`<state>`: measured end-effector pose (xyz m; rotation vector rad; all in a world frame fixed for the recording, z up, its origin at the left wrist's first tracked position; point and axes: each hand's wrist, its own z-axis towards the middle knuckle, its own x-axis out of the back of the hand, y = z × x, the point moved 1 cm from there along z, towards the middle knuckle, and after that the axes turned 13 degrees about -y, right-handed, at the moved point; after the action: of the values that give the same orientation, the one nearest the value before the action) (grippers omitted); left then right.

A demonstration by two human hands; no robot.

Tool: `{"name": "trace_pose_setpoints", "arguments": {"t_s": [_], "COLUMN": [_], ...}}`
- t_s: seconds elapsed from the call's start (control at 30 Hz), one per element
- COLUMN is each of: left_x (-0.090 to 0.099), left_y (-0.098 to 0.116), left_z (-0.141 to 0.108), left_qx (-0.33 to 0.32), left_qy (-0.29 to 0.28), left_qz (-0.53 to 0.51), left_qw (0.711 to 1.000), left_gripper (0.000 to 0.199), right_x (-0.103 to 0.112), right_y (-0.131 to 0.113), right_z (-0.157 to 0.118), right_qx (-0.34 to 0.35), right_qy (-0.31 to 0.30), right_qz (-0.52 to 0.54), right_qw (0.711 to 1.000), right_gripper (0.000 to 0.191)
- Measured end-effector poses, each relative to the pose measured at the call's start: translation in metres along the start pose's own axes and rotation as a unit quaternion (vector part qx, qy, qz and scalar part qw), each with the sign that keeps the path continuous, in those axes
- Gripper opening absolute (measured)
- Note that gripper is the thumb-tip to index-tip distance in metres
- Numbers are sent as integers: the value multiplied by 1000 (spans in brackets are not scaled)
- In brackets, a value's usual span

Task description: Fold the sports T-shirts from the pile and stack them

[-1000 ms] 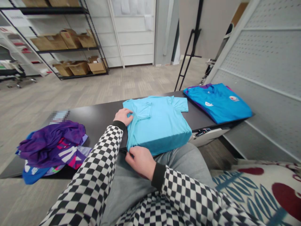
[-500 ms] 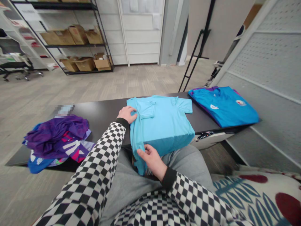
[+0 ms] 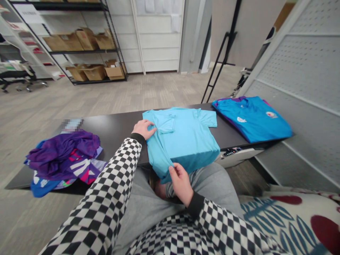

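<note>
Right hand (image 3: 182, 182) moved toward three o'clock, pinching the aqua T-shirt (image 3: 187, 138); left hand (image 3: 143, 129) (grip unclear) slipping could skew it.

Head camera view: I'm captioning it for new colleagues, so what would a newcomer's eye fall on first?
Probably the light-blue shirt midway along the dark table, with the left hand at its left edge and the right hand holding its near left part. Next, likely the crumpled purple clothes toward the table's left end and the folded bright-blue shirt at its right end.
</note>
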<state>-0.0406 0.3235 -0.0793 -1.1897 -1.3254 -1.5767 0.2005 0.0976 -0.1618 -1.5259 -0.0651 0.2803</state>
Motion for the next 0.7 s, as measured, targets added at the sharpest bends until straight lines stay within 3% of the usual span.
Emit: {"name": "trace_pose_setpoints", "arguments": {"t_s": [0.07, 0.2, 0.33, 0.43, 0.57, 0.7], "left_x": [-1, -3, -5, -6, -6, -6], "left_y": [-1, -4, -8, -10, -11, -12], "left_z": [1, 2, 5, 7, 8, 9], "left_qx": [-1, -19, -27, -28, -25, -28], "left_qy": [0, -2, -8, -14, -11, -12], "left_qz": [-4, -4, 12, 20, 19, 16], "left_qw": [1000, 1000, 1000, 999, 999, 999], "left_gripper": [38, 38, 43, 46, 46, 46], "right_x": [6, 15, 17, 18, 21, 15], "right_y": [1, -3, 1, 7, 5, -3], "right_z": [4, 19, 28, 25, 20, 24], "right_qx": [-21, -61, -75, -72, -13, -34], "right_qy": [-3, -105, -166, -146, -83, -113], "right_qz": [13, -52, -113, -129, -120, -109], "right_qw": [1000, 991, 977, 978, 989, 987], "right_gripper": [48, 52, 51, 49, 44, 44]}}
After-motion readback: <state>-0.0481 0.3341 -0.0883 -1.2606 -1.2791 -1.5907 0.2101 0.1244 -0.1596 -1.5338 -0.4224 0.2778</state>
